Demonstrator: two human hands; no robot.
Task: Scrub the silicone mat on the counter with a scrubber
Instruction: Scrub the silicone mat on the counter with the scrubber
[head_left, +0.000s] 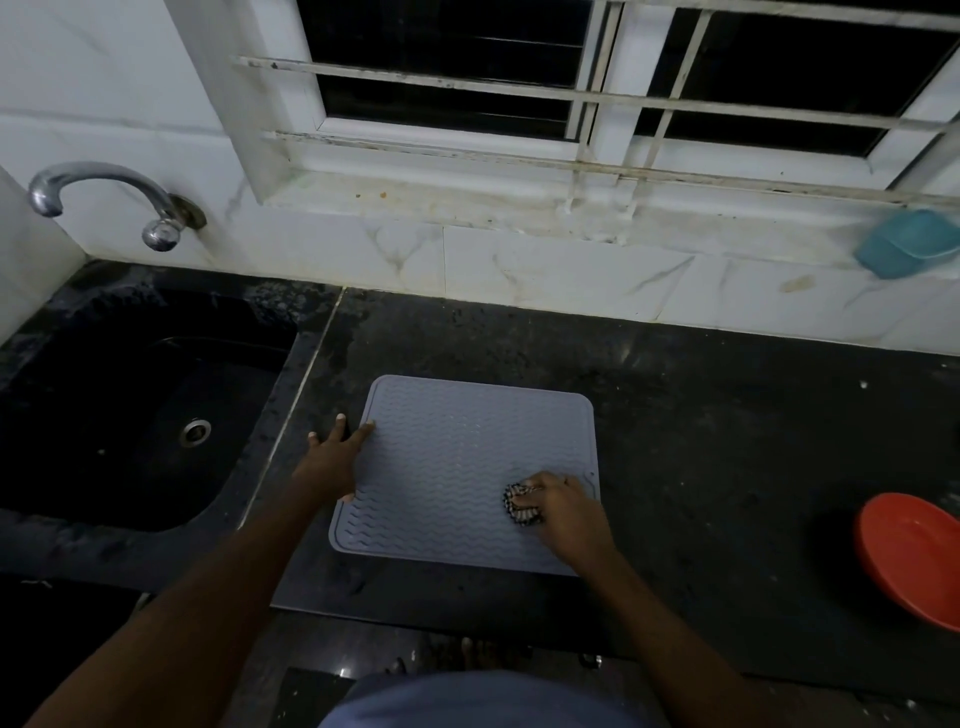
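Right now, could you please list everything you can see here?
grey silicone mat: one, grey, middle of the counter.
striped round scrubber: one, black-and-white, on the mat's near right.
black stone counter: one, black, below the window.
black sink: one, black, left of the mat.
chrome tap: one, silver, wall above the sink.
red plastic bowl: one, red, counter's right edge.
teal plastic container: one, teal, right, near the sill.
white barred window: one, white, top.
left hand: one, pressing the mat's left edge.
right hand: one, gripping the scrubber.
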